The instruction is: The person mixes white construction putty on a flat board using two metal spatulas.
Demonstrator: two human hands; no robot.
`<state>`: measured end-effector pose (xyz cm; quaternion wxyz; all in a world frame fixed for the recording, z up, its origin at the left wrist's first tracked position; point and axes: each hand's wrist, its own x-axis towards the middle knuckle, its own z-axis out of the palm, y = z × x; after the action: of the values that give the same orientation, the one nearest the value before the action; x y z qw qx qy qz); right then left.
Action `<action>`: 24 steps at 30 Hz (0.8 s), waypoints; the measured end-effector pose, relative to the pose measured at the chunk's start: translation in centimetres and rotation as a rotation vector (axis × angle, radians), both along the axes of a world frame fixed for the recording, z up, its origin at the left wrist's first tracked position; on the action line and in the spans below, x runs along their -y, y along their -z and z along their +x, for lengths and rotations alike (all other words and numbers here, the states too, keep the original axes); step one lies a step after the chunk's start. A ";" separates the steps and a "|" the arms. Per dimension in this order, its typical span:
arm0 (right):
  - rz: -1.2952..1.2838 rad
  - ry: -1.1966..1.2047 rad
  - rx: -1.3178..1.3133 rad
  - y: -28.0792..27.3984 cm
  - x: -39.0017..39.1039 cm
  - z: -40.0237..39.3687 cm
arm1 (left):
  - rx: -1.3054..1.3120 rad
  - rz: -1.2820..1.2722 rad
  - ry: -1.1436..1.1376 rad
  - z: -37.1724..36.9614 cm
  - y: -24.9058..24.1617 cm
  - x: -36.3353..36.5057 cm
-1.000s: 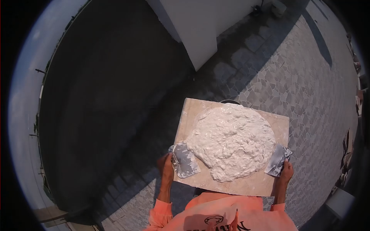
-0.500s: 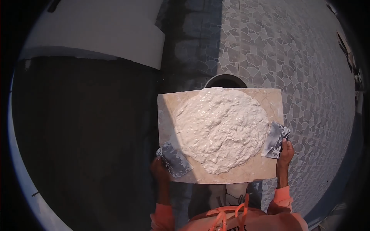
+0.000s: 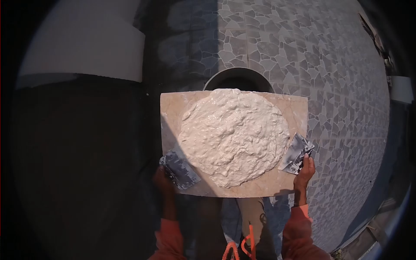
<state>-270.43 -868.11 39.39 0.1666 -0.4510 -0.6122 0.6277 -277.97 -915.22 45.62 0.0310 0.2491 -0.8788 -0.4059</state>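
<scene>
A wide mound of wet white paste (image 3: 234,136) lies on a beige rectangular slab (image 3: 171,106). In shadow at the slab's near left corner, my left hand (image 3: 163,181) is closed on a flat metal scraper (image 3: 181,170) smeared with paste. At the right edge of the slab, my right hand (image 3: 305,172) grips a second smeared scraper (image 3: 297,154), its blade close to the paste's right edge. Both blades are over the slab. Whether my fingers also hold the slab's edges cannot be made out.
Behind the slab, the rim of a round dark container (image 3: 261,79) shows. Stone-patterned tiles (image 3: 333,104) cover the ground at the right. A pale wall-like surface (image 3: 86,43) stands at the upper left, with deep shadow below it.
The slab, paste and both hands with their scrapers sit a little further left and higher in the view. More of the round container shows. Both hands keep their hold on the scrapers.
</scene>
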 end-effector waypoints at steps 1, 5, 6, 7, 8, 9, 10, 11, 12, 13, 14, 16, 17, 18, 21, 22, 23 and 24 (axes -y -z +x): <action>0.007 0.005 -0.002 -0.1 -0.7 0.1 | -0.041 -0.014 0.003 0.4 0.2 -0.9; -0.030 0.014 -0.019 0.5 -4.2 1.0 | -0.164 -0.152 -0.025 2.4 2.0 -4.8; -0.054 0.025 -0.034 -0.1 -4.5 0.7 | -0.133 -0.077 -0.056 2.9 1.7 -5.3; -0.069 0.050 -0.028 -0.3 -2.5 -0.5 | -0.082 0.008 -0.074 1.2 1.7 -3.4; -0.073 0.053 -0.035 0.2 -2.8 -0.2 | -0.053 0.087 -0.104 1.3 1.6 -3.4; -0.078 0.056 -0.043 0.8 -3.3 0.2 | -0.080 0.011 -0.055 1.8 1.7 -3.5; -0.079 0.059 -0.054 1.3 -3.7 0.2 | -0.109 -0.060 -0.005 2.2 2.3 -3.6; -0.067 0.066 -0.051 2.1 -3.7 0.3 | -0.130 -0.132 0.040 2.6 3.2 -3.5; -0.059 0.068 -0.030 1.3 -3.7 0.3 | -0.150 -0.218 0.065 3.0 2.7 -3.7; -0.052 0.074 -0.028 1.1 -3.6 -0.2 | -0.188 -0.303 0.094 2.5 2.6 -3.9; -0.068 0.096 -0.024 0.9 -3.2 0.1 | -0.228 -0.381 0.151 1.4 2.4 -3.9; -0.102 0.098 -0.045 1.2 -3.3 -0.1 | -0.146 -0.151 0.012 0.6 2.1 -4.9; -0.121 0.084 -0.036 1.1 -3.4 0.0 | -0.103 -0.038 -0.058 0.8 1.8 -5.2; -0.140 0.071 -0.031 0.5 -3.3 -0.4 | -0.060 -0.022 -0.067 1.1 1.8 -5.0; -0.191 0.035 -0.054 0.6 -3.2 0.0 | 0.028 0.009 -0.055 1.1 1.8 -3.7; -0.208 0.004 -0.058 0.7 -3.4 0.2 | 0.036 0.002 -0.061 1.4 1.5 -3.9; -0.230 -0.018 -0.032 0.5 -3.7 0.2 | 0.043 -0.005 -0.067 1.3 1.1 -4.2; -0.249 -0.040 -0.010 0.2 -4.2 0.0 | 0.035 0.003 -0.082 1.1 0.9 -4.7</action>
<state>-270.39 -863.92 39.17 0.0998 -0.4525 -0.5376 0.7045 -276.85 -910.50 44.70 0.0318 0.2921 -0.8677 -0.4009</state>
